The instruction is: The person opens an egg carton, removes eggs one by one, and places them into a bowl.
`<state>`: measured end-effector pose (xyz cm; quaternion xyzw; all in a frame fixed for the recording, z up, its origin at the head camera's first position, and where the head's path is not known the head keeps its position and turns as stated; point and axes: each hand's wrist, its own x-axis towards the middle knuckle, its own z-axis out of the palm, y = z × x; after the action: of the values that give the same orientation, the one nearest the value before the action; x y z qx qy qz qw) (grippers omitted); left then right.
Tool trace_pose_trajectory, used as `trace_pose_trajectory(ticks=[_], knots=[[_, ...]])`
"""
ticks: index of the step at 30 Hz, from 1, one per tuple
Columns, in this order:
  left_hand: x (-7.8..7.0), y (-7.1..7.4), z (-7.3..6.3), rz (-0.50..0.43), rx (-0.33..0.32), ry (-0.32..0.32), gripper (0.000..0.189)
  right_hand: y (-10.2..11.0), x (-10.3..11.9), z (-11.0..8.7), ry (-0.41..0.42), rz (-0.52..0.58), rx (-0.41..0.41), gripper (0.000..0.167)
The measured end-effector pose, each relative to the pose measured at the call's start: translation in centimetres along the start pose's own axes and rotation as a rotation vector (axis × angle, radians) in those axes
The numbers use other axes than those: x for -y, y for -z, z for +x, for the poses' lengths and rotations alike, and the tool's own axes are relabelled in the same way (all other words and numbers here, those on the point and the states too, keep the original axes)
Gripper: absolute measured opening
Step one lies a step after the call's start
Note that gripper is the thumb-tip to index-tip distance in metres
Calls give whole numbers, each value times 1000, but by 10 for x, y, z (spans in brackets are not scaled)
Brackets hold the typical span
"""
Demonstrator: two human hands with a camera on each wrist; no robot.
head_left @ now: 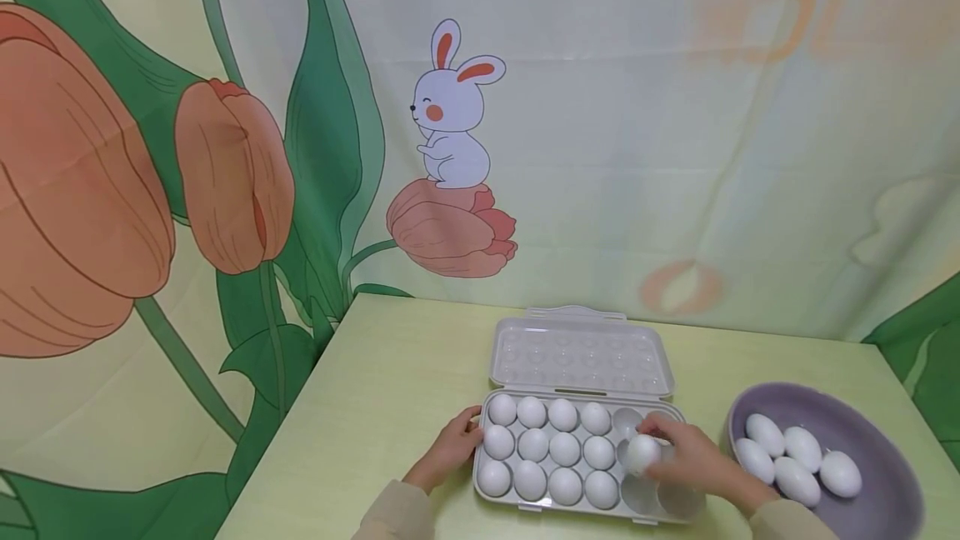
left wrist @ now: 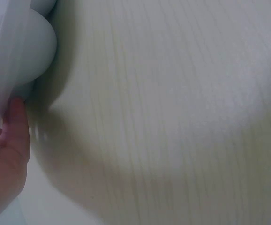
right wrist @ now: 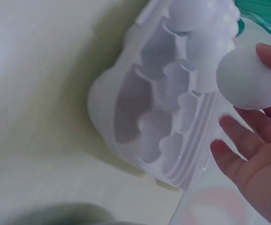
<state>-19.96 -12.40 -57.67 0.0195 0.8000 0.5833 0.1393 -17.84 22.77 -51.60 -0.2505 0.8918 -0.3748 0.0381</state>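
A white plastic egg carton (head_left: 577, 507) lies with its lid (head_left: 581, 352) folded back behind it. White eggs (head_left: 564, 450) fill its left and middle columns, while cups at the right end hold none. My left hand (head_left: 452, 446) grips the carton's left rim; in the left wrist view its fingers (left wrist: 17, 126) lie on both sides of that rim. Between the thumb and fingers of my right hand (head_left: 693, 458) is one white egg (head_left: 642, 453), pinched above the vacant cups. The right wrist view shows this egg (right wrist: 248, 78) raised over the carton.
A purple bowl (head_left: 888, 482) stands at the right with several white eggs (head_left: 797, 480) in it. The pale wood-grain table (head_left: 360, 423) reaches back to a hanging cloth (head_left: 600, 148) printed with tulips and a rabbit.
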Motion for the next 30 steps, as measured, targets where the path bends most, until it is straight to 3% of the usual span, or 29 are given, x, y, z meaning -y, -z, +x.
trace_pose_trajectory(ticks=[5,10,18,24,30], knots=[[0,0,-1,-4,1,-1,44,17,5,3,-59,228,47,39],[0,0,0,2,-1,-2,44,34,4,2,-95,273,33,41],[0,1,0,15,-2,-2,43,64,-3,-7,-267,227,-56,46],[-1,1,0,28,-7,-2,44,82,-12,-16,-396,217,-41,55],[0,0,0,23,-10,4,44,96,-27,-25,-550,102,-45,65]])
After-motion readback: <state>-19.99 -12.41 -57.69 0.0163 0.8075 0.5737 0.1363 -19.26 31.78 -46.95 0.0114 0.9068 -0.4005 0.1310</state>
